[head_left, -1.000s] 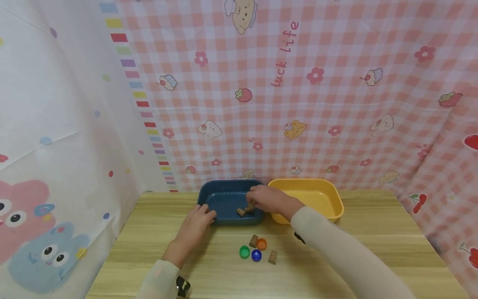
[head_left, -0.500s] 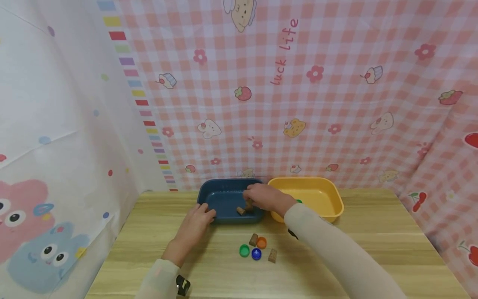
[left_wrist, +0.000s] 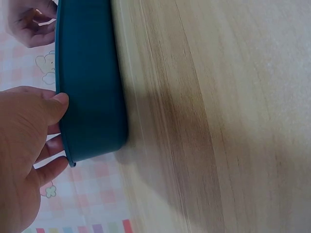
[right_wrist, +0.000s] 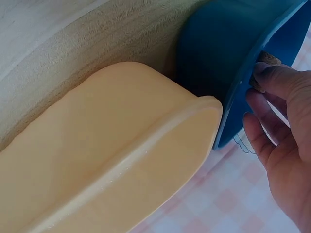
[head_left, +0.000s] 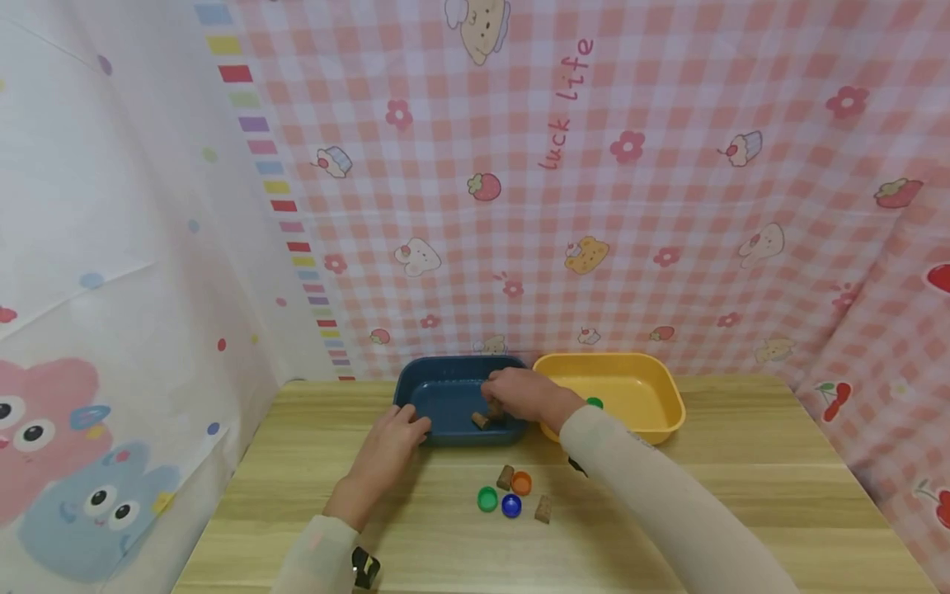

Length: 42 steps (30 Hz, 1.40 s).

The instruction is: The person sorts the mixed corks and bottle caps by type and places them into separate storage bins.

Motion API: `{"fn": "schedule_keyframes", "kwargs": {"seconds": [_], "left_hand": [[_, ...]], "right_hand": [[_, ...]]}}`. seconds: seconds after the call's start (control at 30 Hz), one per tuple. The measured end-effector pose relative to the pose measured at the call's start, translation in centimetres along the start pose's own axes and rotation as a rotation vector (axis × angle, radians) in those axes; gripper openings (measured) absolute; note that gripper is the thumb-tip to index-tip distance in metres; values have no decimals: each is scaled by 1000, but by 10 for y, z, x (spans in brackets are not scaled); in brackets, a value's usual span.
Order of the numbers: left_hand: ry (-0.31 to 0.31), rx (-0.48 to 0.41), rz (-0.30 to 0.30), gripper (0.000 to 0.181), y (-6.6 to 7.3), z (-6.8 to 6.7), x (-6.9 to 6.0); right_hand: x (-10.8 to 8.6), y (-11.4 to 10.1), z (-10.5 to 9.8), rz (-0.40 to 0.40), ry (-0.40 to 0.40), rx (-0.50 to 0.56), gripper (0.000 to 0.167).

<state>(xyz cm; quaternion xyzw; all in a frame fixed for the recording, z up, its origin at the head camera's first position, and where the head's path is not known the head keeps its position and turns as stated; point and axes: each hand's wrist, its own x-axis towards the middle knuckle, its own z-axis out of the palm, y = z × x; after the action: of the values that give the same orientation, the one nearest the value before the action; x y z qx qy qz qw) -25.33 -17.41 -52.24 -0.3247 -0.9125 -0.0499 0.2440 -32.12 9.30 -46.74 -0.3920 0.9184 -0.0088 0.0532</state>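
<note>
My left hand grips the near left rim of a dark blue basin. In the left wrist view the thumb lies outside the basin wall, with fingers over the rim. My right hand reaches over the basin's right end. The right wrist view shows its thumb and fingers pinching a cork, partly covered by the thumb. Another cork lies on the basin floor just left of that hand. How many corks lie beneath the hand is hidden.
A yellow basin stands against the blue one's right side, with a green cap inside. In front lie two corks, one here and one here by name cork, plus orange, green and blue caps. A patterned cloth hangs behind.
My right hand has shifted slightly left over the blue basin, and its forearm now uncovers the green cap in the yellow basin. The left hand keeps its place on the rim.
</note>
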Motion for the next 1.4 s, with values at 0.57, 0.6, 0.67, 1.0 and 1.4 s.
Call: {"fn": "schedule_keyframes", "kwargs": {"seconds": [0.57,0.6,0.67,1.0,1.4], "left_hand": [[3,17,-7,14,1,1,0],[2,17,-6,13,1,1,-1],[-1,19,-8,13,1,1,-1],[-13,11,-13,12,0,1,-1],[0,14,-8,14,0,1,0]], "right_hand": [[2,0,4,-18,-10,-50,19],[2,0,4,-22,-10,-56,19],[2,-1,4,-29,-8,-65,20],[1,-2,1,-26,3,-73,17],[-7,-2,-3,-40,33,-27,19]]}}
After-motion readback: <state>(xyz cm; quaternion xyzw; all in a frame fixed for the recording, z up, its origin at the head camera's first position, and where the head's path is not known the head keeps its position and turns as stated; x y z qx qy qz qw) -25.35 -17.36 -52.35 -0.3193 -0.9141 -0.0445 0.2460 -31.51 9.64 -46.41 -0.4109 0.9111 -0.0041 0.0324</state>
